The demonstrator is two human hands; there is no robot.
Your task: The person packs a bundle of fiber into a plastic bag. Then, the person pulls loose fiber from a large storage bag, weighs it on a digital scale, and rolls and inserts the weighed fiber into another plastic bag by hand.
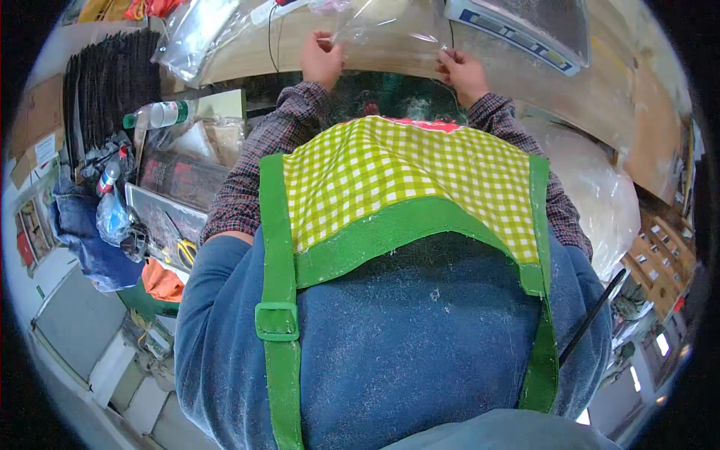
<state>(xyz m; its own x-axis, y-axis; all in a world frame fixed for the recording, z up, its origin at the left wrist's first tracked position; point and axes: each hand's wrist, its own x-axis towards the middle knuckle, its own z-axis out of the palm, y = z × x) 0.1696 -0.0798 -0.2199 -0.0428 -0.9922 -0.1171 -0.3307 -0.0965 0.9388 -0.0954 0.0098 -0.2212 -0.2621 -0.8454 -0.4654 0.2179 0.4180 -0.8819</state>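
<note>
A sheet of clear plastic (pixel 390 30), perhaps a bag, stretches between my two hands over the front edge of the wooden table (pixel 240 64). My left hand (pixel 322 61) is closed in a pinch at the left side of the plastic. At its right corner, the fingertips of my right hand (pixel 463 75) are pressed together on the film. Both hands are near the table's edge, in front of the green checked apron (pixel 397 165). Glare hides much of the plastic's outline.
A blue-and-white box (pixel 517 37) stands right of my hands. More clear plastic bags (pixel 195 41) lie at the left. A green-capped bottle (pixel 166 114), yellow-handled scissors (pixel 186 247) and a stack of dark sheets (pixel 109 90) are further left. Bulky clear plastic (pixel 592 195) hangs at right.
</note>
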